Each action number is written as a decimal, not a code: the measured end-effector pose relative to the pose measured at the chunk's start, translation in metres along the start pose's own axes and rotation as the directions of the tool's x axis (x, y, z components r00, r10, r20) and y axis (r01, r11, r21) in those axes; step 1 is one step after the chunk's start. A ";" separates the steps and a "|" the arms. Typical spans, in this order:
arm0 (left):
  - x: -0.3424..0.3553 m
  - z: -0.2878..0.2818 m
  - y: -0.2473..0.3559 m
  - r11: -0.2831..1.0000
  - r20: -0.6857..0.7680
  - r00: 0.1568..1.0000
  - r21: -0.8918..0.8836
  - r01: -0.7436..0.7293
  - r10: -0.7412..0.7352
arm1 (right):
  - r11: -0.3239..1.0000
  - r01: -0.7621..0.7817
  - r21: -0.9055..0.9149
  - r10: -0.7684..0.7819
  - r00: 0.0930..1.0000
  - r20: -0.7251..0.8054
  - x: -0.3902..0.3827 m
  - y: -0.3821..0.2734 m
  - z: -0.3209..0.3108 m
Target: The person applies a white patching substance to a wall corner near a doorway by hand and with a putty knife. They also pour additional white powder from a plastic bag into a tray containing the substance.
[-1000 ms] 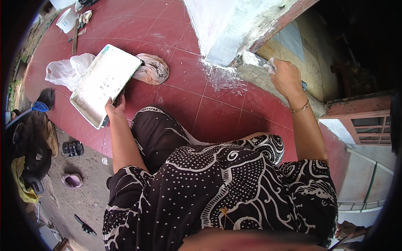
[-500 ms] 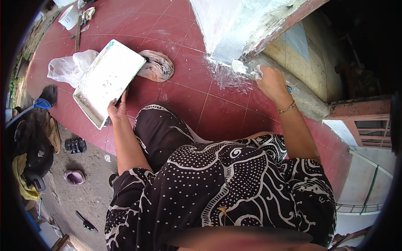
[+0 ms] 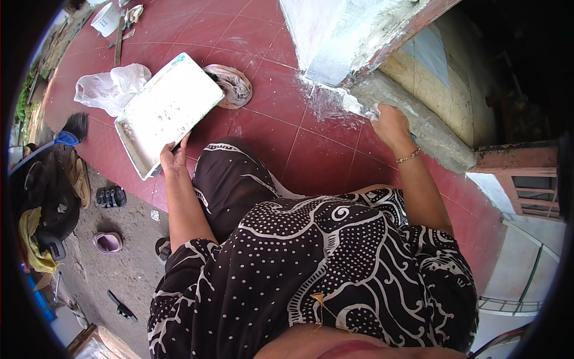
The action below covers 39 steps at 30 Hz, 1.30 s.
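My left hand [image 3: 174, 154] grips the lower right edge of a white rectangular tray [image 3: 161, 107] coated with white paste, tilted over the red floor. My right hand [image 3: 390, 127] is closed on a scraper [image 3: 362, 106], its blade loaded with white paste, at the rough concrete base beside a white pillar [image 3: 320, 42]. White smears [image 3: 326, 105] cover the tiles at the pillar's foot. Behind the tray lie a crumpled plastic bag [image 3: 101, 87] and a stained rolled cloth [image 3: 238, 87]. I sit on the tiles, one dark-trousered knee [image 3: 230, 167] between my hands.
A white bucket [image 3: 104, 21] and wooden strip [image 3: 118, 48] lie at the back left. A broom [image 3: 75, 127], blue dustpan [image 3: 64, 139], sandals [image 3: 109, 196] and a yellow bag [image 3: 31, 230] are at left. A ledge [image 3: 424, 119] and window grille [image 3: 535, 191] are at right.
My right hand and scraper have moved down and left, lower along the pillar's base. The tray appears slightly farther right and up in the picture, still in my left hand.
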State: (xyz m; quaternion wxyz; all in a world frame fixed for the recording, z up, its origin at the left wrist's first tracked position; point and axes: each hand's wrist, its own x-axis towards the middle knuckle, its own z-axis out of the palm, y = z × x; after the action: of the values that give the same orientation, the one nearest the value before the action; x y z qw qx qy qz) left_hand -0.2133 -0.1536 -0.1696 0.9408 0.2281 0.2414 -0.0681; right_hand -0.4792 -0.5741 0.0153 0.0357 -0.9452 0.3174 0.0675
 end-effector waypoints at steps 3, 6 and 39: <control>-0.008 0.001 -0.001 0.999 0.010 0.999 -0.025 0.038 -0.038 | 0.999 0.014 0.036 -0.013 0.999 -0.031 -0.002 0.003 0.007; -0.012 -0.002 -0.002 0.996 0.009 0.999 0.079 0.034 -0.035 | 0.998 0.043 0.052 -0.041 0.998 -0.042 -0.003 0.002 0.013; -0.057 -0.008 0.078 -0.253 -0.021 0.740 0.933 0.257 0.673 | 0.857 0.311 0.411 -0.322 0.946 -0.046 0.163 -0.301 0.113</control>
State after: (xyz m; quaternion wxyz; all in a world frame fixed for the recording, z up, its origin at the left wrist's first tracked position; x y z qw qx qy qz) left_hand -0.2481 -0.0796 -0.1171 0.2645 0.9105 0.3162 0.0320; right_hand -0.1802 -0.4186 -0.1139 0.2489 -0.9545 0.1644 0.0037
